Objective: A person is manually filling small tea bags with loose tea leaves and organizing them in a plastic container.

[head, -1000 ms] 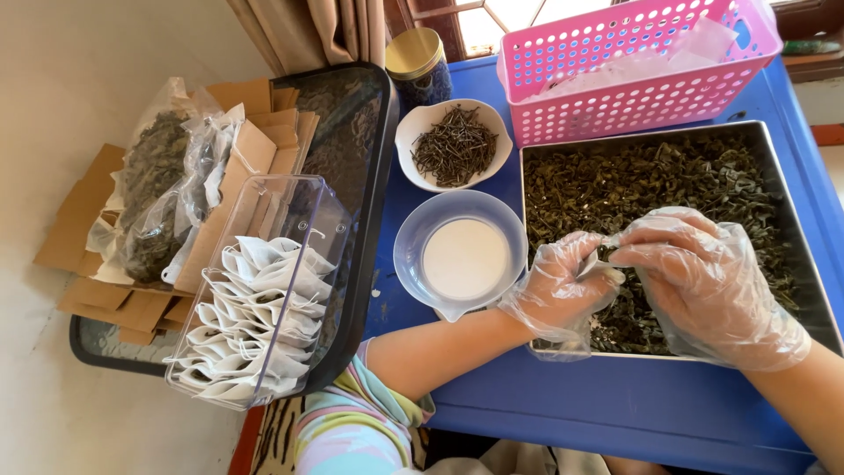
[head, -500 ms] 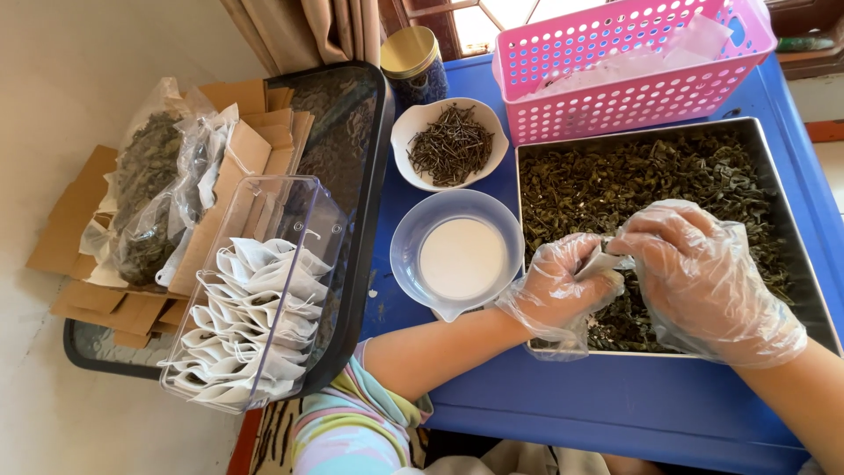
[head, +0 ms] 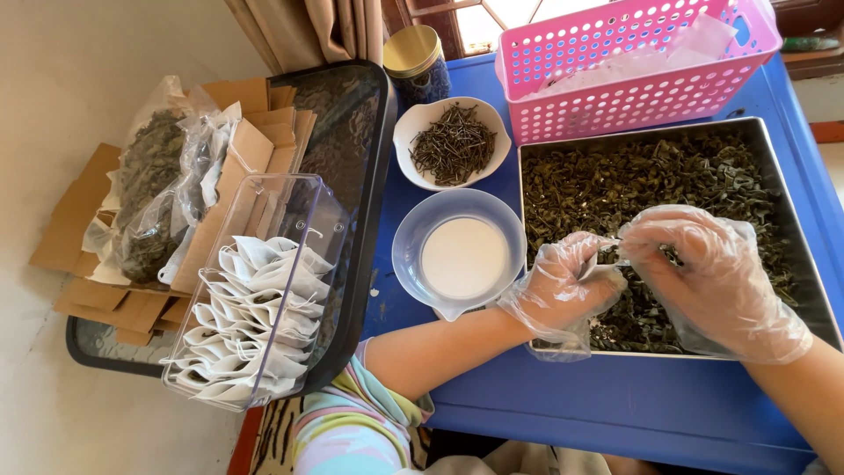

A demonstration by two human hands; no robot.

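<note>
**A:** so what's going on over the metal tray [head: 796, 255]? Looks like both hands are in clear plastic gloves.

**B:** yep. The left hand [head: 571, 286] and right hand [head: 703, 264] meet over the front-left part of the tray, right above the dried green leaves [head: 651, 171] that fill it. Between the fingertips there's a small white filter bag [head: 608, 257]. Left grip is closed around it, pinching it from the left. Right hand's fingers are curled in at the bag's edge too, but I can't tell whether that grip is really pinching it or just touching.

**A:** and around that?

**B:** just left of the tray sits a clear plastic bowl [head: 457, 251] with something white inside, touching the left wrist's glove. Behind it, a white dish of thin dark twigs [head: 453, 142]. Behind the tray, a pink perforated basket [head: 633, 66], and a dark jar with a gold lid [head: 415, 57] near it. All on a blue desk [head: 615, 413].

**A:** the stuff far left?

**B:** a black tray [head: 365, 211] holding a clear box of empty white filter bags [head: 255, 299], flat cardboard pieces [head: 88, 220], and plastic bags of dried leaves [head: 154, 193].
</note>
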